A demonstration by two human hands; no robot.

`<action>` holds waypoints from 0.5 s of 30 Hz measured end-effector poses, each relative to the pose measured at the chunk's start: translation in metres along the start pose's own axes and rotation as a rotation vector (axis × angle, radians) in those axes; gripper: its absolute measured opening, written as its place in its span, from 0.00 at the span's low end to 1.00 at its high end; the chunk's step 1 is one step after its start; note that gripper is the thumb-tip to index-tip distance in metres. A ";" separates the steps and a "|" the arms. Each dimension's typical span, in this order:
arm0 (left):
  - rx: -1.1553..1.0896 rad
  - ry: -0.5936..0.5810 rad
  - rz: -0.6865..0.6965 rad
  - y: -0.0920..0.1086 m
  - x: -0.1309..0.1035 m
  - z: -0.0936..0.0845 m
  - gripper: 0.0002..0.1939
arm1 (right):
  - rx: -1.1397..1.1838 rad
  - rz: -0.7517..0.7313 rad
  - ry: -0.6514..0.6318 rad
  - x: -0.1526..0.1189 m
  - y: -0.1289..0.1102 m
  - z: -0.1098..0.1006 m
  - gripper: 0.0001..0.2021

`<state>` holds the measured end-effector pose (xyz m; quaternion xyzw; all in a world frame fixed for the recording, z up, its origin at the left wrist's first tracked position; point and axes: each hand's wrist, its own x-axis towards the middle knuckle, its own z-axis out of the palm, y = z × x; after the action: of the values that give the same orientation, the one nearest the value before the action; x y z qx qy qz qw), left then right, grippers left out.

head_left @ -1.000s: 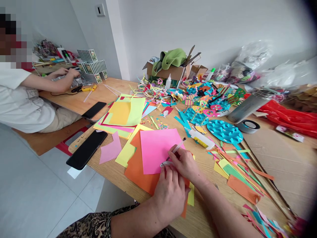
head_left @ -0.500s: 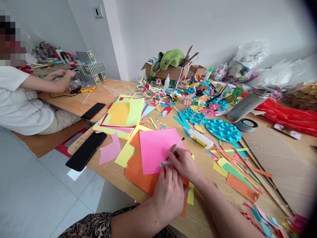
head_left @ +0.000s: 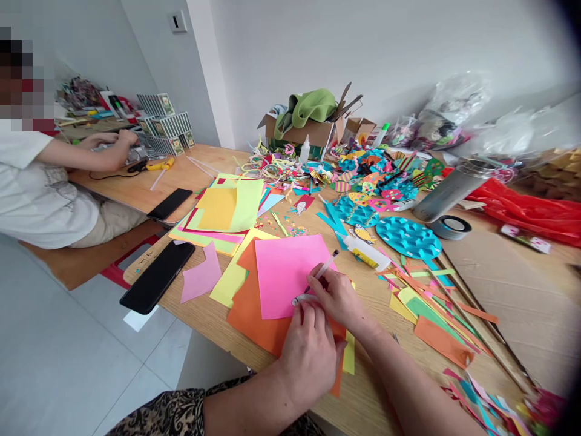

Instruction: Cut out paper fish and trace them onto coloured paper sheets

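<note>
A bright pink sheet [head_left: 285, 272] lies over an orange sheet [head_left: 256, 321] near the table's front edge. On its lower right part is a small white fish-shaped cutout [head_left: 299, 299], partly covered by fingers. My left hand [head_left: 311, 351] presses the cutout down against the pink sheet with bent fingertips. My right hand [head_left: 338, 298] is closed around a pen [head_left: 327, 264], its tip down beside the cutout's upper edge.
Coloured paper [head_left: 227, 206] and two black phones lie left. A glue bottle [head_left: 367, 253], blue egg-tray piece [head_left: 408, 237], metal flask [head_left: 454, 188] and paper strips lie right. Paper fish and a cardboard box [head_left: 297, 130] stand behind. Another person [head_left: 49, 188] sits at the far left.
</note>
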<state>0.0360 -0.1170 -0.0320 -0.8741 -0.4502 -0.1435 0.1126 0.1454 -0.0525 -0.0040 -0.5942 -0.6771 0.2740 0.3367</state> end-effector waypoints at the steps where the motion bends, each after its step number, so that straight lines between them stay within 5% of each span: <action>1: 0.002 0.000 0.001 0.000 0.000 0.000 0.27 | -0.003 0.002 -0.001 0.000 0.000 0.000 0.10; 15: -0.007 -0.037 0.001 0.000 0.000 -0.002 0.28 | -0.022 -0.004 0.019 0.002 0.002 -0.002 0.10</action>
<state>0.0359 -0.1182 -0.0298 -0.8772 -0.4513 -0.1288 0.1011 0.1478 -0.0505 -0.0042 -0.5991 -0.6781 0.2601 0.3369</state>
